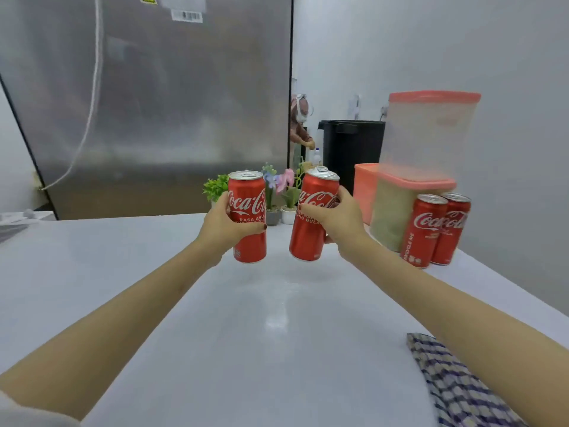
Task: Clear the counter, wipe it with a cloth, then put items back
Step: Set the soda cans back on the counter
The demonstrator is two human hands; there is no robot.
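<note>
Red cans fill both hands: the left can (248,211) upright, the right can (311,211) tilted, both apparently just above the white counter (184,303), left of the pink tubs (397,211). Swung carelessly, the tilted one could slip, or knock the standing cans (423,229) in front of the tubs. Both arms reach straight out. The left hand (226,224) wraps its can, thumb across the front; the right hand (338,218) curls its fingers round the other. The checked cloth (455,386) lies well nearer than the tubs.

Your left can (248,195) and right can (308,241) are red with white script, counter (123,272) white, container lid (434,96) pink, bin (351,149) black, cloth (455,386) checked blue and white.
</note>
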